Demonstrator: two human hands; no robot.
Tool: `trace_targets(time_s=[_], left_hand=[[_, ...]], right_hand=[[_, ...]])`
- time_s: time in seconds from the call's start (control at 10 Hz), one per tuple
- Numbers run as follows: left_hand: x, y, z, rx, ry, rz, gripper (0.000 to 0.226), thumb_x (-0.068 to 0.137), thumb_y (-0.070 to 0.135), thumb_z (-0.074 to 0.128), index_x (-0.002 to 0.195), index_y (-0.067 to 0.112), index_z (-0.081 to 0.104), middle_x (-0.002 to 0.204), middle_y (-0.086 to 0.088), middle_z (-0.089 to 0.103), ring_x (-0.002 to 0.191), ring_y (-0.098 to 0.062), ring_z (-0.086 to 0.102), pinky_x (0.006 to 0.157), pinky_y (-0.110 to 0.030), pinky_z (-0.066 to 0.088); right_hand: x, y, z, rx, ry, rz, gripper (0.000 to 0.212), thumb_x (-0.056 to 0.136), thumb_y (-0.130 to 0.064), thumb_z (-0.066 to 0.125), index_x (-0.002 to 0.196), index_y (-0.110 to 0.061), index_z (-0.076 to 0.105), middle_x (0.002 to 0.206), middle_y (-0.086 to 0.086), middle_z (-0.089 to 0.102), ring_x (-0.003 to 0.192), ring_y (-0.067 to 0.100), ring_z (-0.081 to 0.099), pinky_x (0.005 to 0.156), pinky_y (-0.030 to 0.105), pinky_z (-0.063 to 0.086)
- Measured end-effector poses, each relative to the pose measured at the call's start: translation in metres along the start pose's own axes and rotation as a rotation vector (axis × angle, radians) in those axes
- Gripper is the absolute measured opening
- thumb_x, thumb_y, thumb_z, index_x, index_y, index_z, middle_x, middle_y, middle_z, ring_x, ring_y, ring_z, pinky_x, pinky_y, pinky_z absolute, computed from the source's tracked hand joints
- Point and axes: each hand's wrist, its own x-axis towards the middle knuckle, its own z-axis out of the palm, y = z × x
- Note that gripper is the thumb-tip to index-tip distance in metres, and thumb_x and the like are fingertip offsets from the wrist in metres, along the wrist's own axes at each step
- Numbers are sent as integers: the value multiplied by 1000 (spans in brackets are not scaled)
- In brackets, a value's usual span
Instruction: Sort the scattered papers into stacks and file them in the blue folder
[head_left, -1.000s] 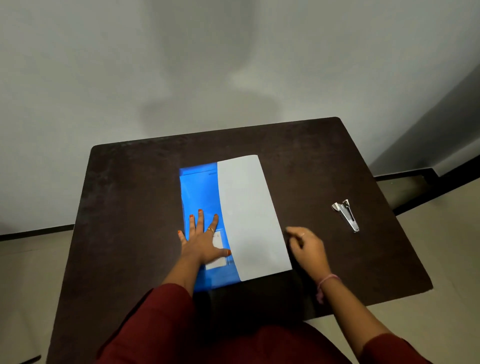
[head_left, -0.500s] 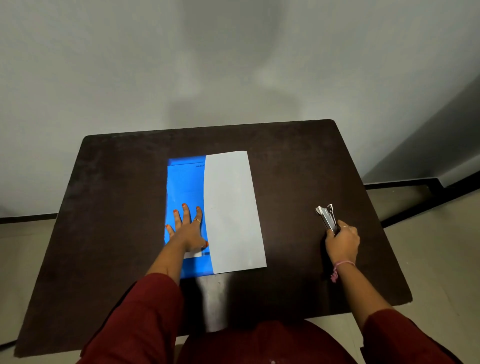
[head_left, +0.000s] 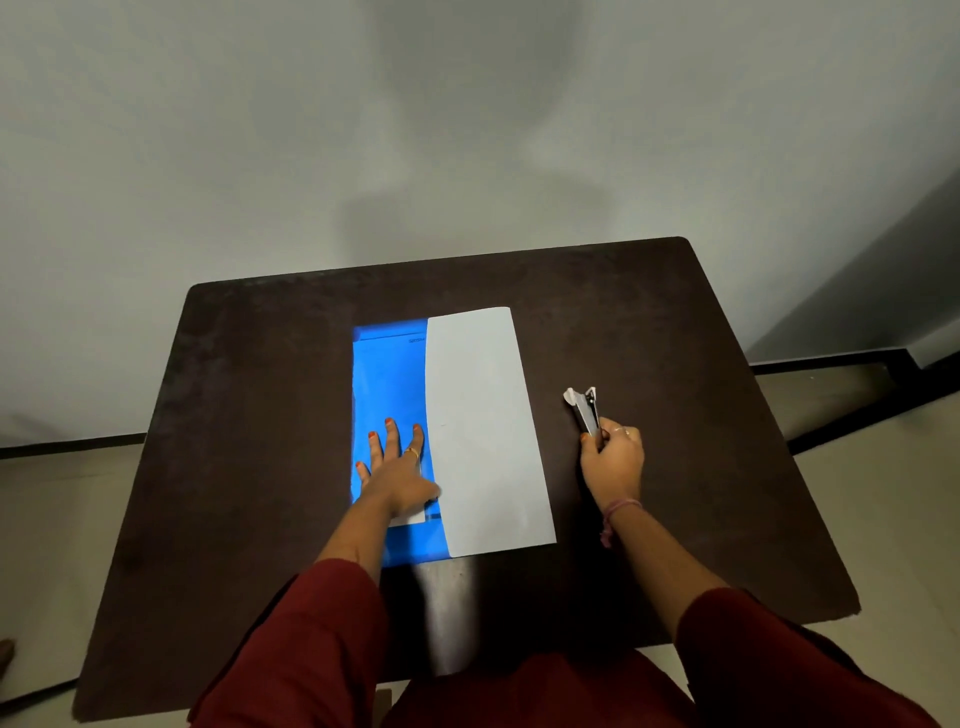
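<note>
Left hand (head_left: 397, 467) lies flat, fingers spread, on the blue folder (head_left: 387, 379) mid-table. Right hand (head_left: 613, 460) is curled around a metal stapler (head_left: 584, 408), off to the right. White paper stack (head_left: 485, 431) covers the folder's right half on the dark table (head_left: 260, 415).

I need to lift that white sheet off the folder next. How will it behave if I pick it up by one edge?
The white sheet looks thin and long, so it will probably flop and bend. It lies flat, half on the blue folder, half on the table, so it likely slides easily when pushed. It is probably very light.
</note>
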Motion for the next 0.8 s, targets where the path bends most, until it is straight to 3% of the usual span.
trace_targets(time_s=[0.3, 0.6, 0.7, 0.8], left_hand=[[-1, 1, -4, -43, -32, -1, 92, 85, 25, 55, 151, 34, -9, 153, -1, -35, 142, -29, -28, 114, -54, -6], [0, -2, -10, -104, 67, 9, 67, 95, 15, 37, 153, 27, 7, 159, -2, -16, 146, -30, -15, 116, -55, 1], [-1, 0, -8, -165, 167, 13, 59, 96, 15, 35, 152, 20, 17, 161, -4, -7, 147, -30, -9, 117, -55, 3], [-4, 4, -3, -254, 262, 1, 61, 95, 14, 39, 152, 13, 17, 161, -6, -5, 147, -30, -8, 117, -54, 1]], right_hand=[[-3, -27, 32, 2, -36, 24, 29, 88, -9, 58, 115, -1, 63, 113, 16, 52, 97, 30, 58, 89, 34, 50], [-8, -34, 29, -92, -71, 56, 43, 90, -22, 55, 130, -6, 53, 128, 15, 47, 118, 32, 45, 100, 40, 41], [-18, -40, 25, -167, -17, -115, 45, 93, -28, 52, 136, -14, 46, 133, 9, 45, 123, 27, 40, 102, 40, 36], [-26, -47, 24, -243, -95, -329, 53, 96, -35, 48, 145, -17, 35, 148, 5, 35, 137, 23, 29, 110, 39, 30]])
